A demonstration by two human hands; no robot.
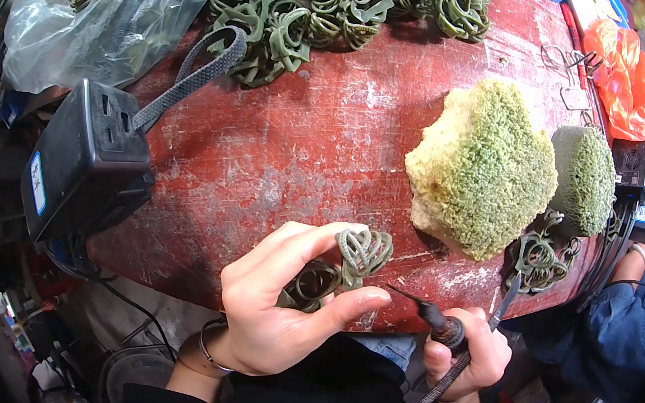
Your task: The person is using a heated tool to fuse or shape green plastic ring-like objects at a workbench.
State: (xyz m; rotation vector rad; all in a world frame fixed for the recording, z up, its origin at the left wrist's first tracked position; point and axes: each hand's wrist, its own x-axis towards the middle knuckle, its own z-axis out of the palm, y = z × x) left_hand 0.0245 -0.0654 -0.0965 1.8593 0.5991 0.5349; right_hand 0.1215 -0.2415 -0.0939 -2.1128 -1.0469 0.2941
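Between the fingers and thumb of my left hand [278, 301] sits a grey-green openwork piece [364, 253] made of curved loops; a rounder looped part shows inside the palm. My right hand [472, 357] is closed round a dark handheld tool [440, 322] with a thin pointed tip, directed toward that piece but apart from it. The same hand also grips a long slim metal file [435, 397] with a rough surface, slanting from the lower left up to a flat pointed end. That end lies by another looped piece [542, 261] on the table's right side.
Many similar green looped pieces [347, 3] pile up at the back of the red worn table [290, 141]. A clear plastic bag [111, 22] and black strapped box [90, 161] stand left. Two greenish foam-like blocks [495, 170] sit right, near an orange bag [623, 81]. Another person's sleeve [632, 336] shows far right.
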